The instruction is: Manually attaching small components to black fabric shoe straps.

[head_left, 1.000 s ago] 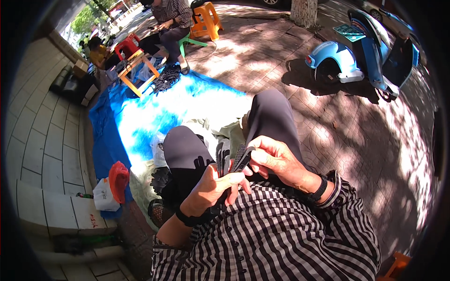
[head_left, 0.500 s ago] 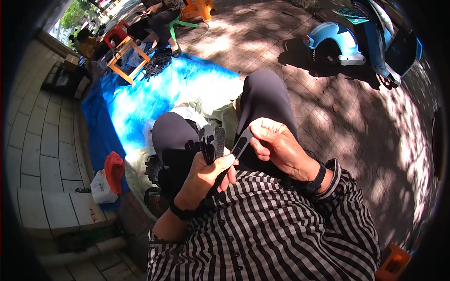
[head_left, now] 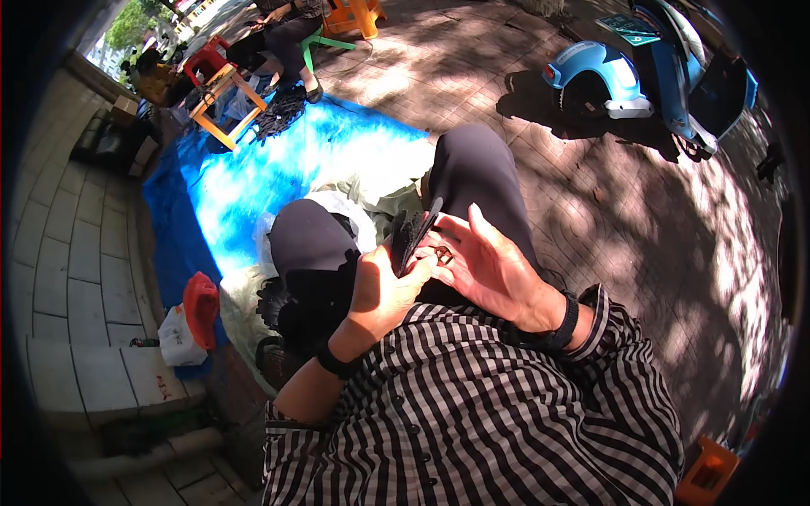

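Note:
My left hand point(head_left: 381, 282) is closed round a small bundle of flat black fabric straps point(head_left: 411, 236), which look like hook-and-loop ties. Their upper ends stick up past my thumb and lean to the right. Beside them my right hand point(head_left: 498, 266) is turned palm up, its thumb raised away from the fingers. The fingers reach toward the straps and are partly hidden behind them. At the right fingertips shows a small dark loop point(head_left: 444, 255), perhaps the slotted end of a strap. Both hands are over my lap, between my knees.
A blue tarp point(head_left: 245, 181) covers the ground ahead. On it lie a heap of black straps point(head_left: 281, 115) and a wooden-framed stool point(head_left: 221, 105), near a seated person point(head_left: 287, 38). White and red bags point(head_left: 201, 312) sit at left. A blue scooter point(head_left: 599, 72) stands far right.
My right hand has let go of the strap end it was pinching and opened, palm up. The strap bundle in my left hand has tilted and moved right, close against the right hand.

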